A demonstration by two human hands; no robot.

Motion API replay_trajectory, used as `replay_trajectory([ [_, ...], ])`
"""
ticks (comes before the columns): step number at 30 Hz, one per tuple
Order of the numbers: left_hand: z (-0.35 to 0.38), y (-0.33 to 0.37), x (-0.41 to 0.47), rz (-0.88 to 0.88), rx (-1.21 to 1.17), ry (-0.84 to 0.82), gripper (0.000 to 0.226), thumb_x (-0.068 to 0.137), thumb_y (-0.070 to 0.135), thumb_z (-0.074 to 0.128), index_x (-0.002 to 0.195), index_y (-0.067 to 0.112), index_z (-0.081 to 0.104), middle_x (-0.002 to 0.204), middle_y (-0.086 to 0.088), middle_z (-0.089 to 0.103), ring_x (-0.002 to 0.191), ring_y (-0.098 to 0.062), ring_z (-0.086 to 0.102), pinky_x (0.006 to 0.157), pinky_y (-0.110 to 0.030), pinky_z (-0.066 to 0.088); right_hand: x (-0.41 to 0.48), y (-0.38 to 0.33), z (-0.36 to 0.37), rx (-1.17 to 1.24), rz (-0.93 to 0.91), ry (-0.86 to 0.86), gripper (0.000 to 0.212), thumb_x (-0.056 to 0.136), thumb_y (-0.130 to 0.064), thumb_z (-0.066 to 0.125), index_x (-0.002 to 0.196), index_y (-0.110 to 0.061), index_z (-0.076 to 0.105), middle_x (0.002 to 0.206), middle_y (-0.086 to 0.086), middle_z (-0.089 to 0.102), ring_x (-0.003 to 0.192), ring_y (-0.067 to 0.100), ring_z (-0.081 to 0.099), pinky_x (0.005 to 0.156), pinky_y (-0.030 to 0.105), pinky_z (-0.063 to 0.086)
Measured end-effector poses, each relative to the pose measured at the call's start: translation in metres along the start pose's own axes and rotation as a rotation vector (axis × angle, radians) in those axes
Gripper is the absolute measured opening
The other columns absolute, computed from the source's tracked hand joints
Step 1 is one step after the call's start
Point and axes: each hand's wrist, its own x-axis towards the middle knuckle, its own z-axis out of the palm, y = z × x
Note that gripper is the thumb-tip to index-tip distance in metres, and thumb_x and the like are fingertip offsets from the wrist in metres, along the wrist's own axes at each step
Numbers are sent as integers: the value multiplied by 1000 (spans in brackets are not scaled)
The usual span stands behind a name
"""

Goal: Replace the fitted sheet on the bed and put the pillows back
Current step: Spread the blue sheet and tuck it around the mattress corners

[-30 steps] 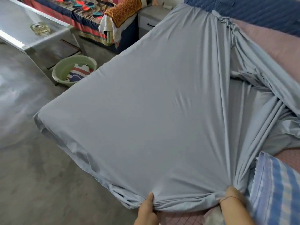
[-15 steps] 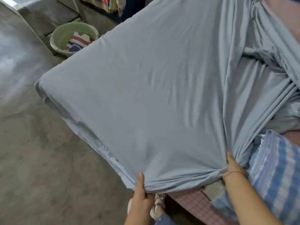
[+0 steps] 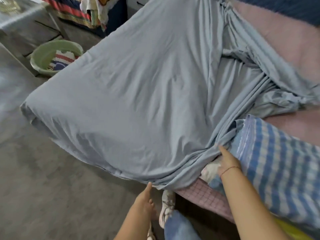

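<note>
A grey-blue fitted sheet (image 3: pixel 138 87) lies over the left part of the bed, pulled over the far-left corner and bunched in folds on the right. The pink mattress (image 3: pixel 294 40) shows bare to the right. A blue-and-white checked pillow (image 3: pixel 277 161) lies on the near right edge. My right hand (image 3: pixel 226 161) is pressed into the gathered sheet folds beside the pillow, its fingers partly hidden in the cloth. My left hand (image 3: pixel 145 200) is below the sheet's near hem with fingers spread, only a fingertip touching the edge.
A green basin (image 3: pixel 57 56) with striped cloth stands on the grey floor by the bed's left corner. A glass table (image 3: pixel 20 16) is at far left. Another bed with a colourful cover (image 3: pixel 72 13) stands behind. A white shoe (image 3: pixel 166 205) lies beside the bed.
My left hand has let go of the near hem and dropped slightly; the hem has slackened. My right hand stays in the gathered folds. The view shifted back up and right.
</note>
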Motion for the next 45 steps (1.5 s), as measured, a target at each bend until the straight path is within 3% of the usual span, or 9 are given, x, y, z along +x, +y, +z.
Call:
replay_trajectory([
  [5, 31, 22, -28, 49, 48, -87, 36, 91, 41, 64, 80, 8, 55, 57, 1, 42, 50, -8, 40, 54, -27, 40, -39, -12, -56, 18, -259, -85, 57, 95, -37, 57, 134, 4, 47, 122, 11, 57, 111, 24, 53, 108, 49, 35],
  [12, 106, -9, -90, 161, 226, -195, 60, 96, 43, 53, 142, 7, 41, 91, 0, 49, 76, -16, 47, 68, -30, 39, -46, -64, -162, -382, -640, -215, 62, 86, -31, 69, 140, -16, 42, 144, -1, 43, 133, 13, 38, 108, 29, 32],
  [15, 138, -37, -107, 128, 287, -221, 63, 94, 46, 55, 142, 8, 43, 122, -8, 53, 117, -25, 51, 98, -39, 38, -26, -87, -199, -622, -666, -224, 73, 81, -37, 72, 144, -22, 38, 150, -3, 35, 138, 18, 33, 108, 32, 30],
  [21, 218, -121, -121, 50, 374, -148, 79, 82, 48, 72, 142, 7, 41, 149, -10, 43, 135, -23, 43, 108, -37, 36, 45, -129, -266, -1038, -685, -255, 110, 61, -64, 74, 150, -19, 26, 154, 6, 31, 139, 24, 32, 114, 39, 30],
  [30, 335, -241, -96, -137, 146, -362, 47, 79, 37, 79, 101, -3, 65, 101, -18, 70, 90, -31, 66, 73, -39, 58, 168, -153, -336, -1290, -573, -415, 150, 24, -95, 61, 148, -17, 30, 148, 3, 41, 131, 23, 43, 112, 41, 35],
  [33, 350, -258, -96, -55, -9, -407, 56, 81, 34, 77, 122, 1, 58, 119, -23, 65, 109, -37, 62, 95, -52, 50, 195, -151, -338, -1259, -534, -486, 140, 30, -90, 68, 146, -19, 33, 145, 2, 45, 128, 22, 46, 111, 44, 37],
  [37, 361, -269, -101, -12, 48, -247, 65, 82, 41, 74, 133, 8, 50, 108, -13, 64, 91, -29, 64, 67, -40, 56, 175, -156, -325, -1235, -550, -562, 124, 48, -79, 74, 147, -18, 30, 144, 4, 45, 127, 23, 47, 110, 40, 36],
  [42, 374, -277, -83, 112, 7, -186, 73, 79, 40, 77, 137, 7, 47, 132, -15, 57, 117, -33, 58, 96, -44, 52, 173, -160, -317, -1239, -539, -574, 126, 40, -85, 71, 142, -18, 39, 137, 3, 51, 114, 21, 54, 102, 35, 41],
  [45, 371, -279, -82, 186, 21, -118, 59, 84, 29, 74, 130, 1, 52, 127, -16, 60, 115, -32, 60, 92, -40, 53, 166, -157, -315, -1206, -578, -606, 77, 71, -58, 74, 131, -15, 53, 119, 0, 62, 91, 11, 57, 84, 26, 44],
])
